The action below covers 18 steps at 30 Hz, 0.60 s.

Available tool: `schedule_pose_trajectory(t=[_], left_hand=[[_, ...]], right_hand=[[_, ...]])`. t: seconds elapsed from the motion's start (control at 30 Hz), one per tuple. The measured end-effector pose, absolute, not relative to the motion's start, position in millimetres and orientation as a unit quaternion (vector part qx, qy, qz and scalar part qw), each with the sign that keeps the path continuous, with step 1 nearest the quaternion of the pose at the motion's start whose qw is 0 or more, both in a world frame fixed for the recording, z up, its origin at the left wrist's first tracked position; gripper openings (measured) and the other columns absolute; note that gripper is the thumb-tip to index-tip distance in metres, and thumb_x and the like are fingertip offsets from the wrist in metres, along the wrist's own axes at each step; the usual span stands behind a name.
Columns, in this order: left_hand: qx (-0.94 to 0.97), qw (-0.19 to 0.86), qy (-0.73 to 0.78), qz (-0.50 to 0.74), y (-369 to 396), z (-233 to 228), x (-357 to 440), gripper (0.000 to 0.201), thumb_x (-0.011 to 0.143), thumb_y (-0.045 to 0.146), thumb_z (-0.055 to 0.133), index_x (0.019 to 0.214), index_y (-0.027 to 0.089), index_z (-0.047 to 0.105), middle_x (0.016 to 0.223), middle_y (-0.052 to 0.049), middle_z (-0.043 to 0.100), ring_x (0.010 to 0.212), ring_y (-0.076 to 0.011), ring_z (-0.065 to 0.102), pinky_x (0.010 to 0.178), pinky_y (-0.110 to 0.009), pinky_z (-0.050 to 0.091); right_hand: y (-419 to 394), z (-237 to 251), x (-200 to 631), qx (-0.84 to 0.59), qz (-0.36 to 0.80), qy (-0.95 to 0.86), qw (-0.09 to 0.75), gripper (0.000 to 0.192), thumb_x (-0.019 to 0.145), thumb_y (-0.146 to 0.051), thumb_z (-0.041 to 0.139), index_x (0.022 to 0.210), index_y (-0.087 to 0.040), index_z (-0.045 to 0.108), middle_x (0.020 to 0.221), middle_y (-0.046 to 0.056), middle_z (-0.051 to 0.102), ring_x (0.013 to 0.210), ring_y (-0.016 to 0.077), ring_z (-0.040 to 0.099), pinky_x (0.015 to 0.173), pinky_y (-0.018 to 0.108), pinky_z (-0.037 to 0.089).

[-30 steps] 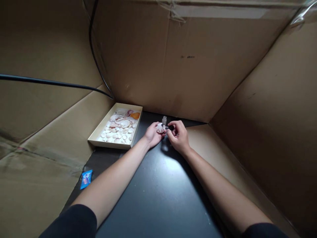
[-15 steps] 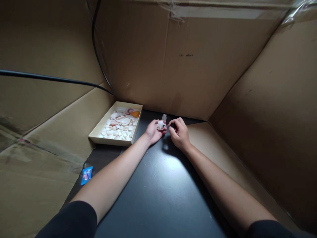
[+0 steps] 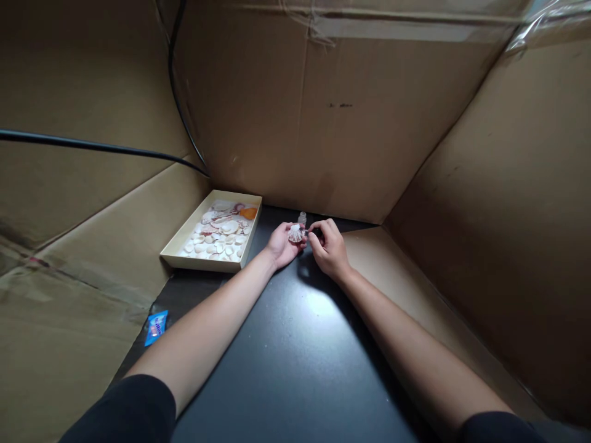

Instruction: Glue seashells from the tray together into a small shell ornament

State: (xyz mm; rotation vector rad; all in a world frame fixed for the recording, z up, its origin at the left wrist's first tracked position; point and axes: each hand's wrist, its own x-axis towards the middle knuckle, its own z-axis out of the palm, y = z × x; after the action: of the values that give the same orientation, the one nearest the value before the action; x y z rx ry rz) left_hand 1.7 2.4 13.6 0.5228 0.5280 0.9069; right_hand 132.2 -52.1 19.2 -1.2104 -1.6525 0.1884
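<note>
My left hand (image 3: 281, 246) holds a small white and pink scallop shell (image 3: 295, 233) in its fingers, above the black tabletop (image 3: 295, 357). My right hand (image 3: 329, 247) is right beside it, pinching a small dark-handled brush (image 3: 313, 232) whose tip touches the shell. A small clear glass bottle (image 3: 302, 218) stands just behind the shell. To the left lies a shallow cream tray (image 3: 178, 255) filled with several pale shells and one orange shell (image 3: 249, 213).
Cardboard walls (image 3: 323, 123) enclose the tabletop at the back, left and right. A black cable (image 3: 101, 147) runs across the left wall. A small blue wrapper (image 3: 156, 326) lies at the table's left edge.
The view has shifted slightly; both hands stay together on the shell, with the brush still working against it. The tray and bottle have not moved.
</note>
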Motion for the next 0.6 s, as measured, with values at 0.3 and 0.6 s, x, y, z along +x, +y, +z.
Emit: schedule_pose_trajectory(t=[0.3, 0.6], left_hand=[[0.244, 0.832, 0.251, 0.43, 2.1, 13.5, 2.9, 0.025, 0.087, 0.022, 0.035, 0.077, 0.012, 0.056, 0.065, -0.007, 0.055, 0.051, -0.0136, 0.051, 0.048, -0.024, 0.037], [0.25, 0.833, 0.244, 0.428, 2.8, 13.1, 4.2, 0.024, 0.086, 0.021, 0.036, 0.074, 0.012, 0.055, 0.061, -0.005, 0.054, 0.05, -0.0135, 0.051, 0.048, -0.024, 0.037]], right_hand=[[-49.0, 16.5, 133.5, -0.494, 0.068, -0.702, 0.509, 0.008, 0.086, -0.025, 0.044, 0.084, -0.02, 0.05, 0.083, 0.002, 0.05, 0.075, 0.0144, 0.048, 0.07, 0.027, 0.038], [-49.4, 17.7, 133.8, -0.493, 0.069, -0.71, 0.498, 0.008, 0.086, -0.025, 0.044, 0.082, -0.021, 0.049, 0.082, 0.002, 0.051, 0.074, 0.0147, 0.047, 0.07, 0.027, 0.038]])
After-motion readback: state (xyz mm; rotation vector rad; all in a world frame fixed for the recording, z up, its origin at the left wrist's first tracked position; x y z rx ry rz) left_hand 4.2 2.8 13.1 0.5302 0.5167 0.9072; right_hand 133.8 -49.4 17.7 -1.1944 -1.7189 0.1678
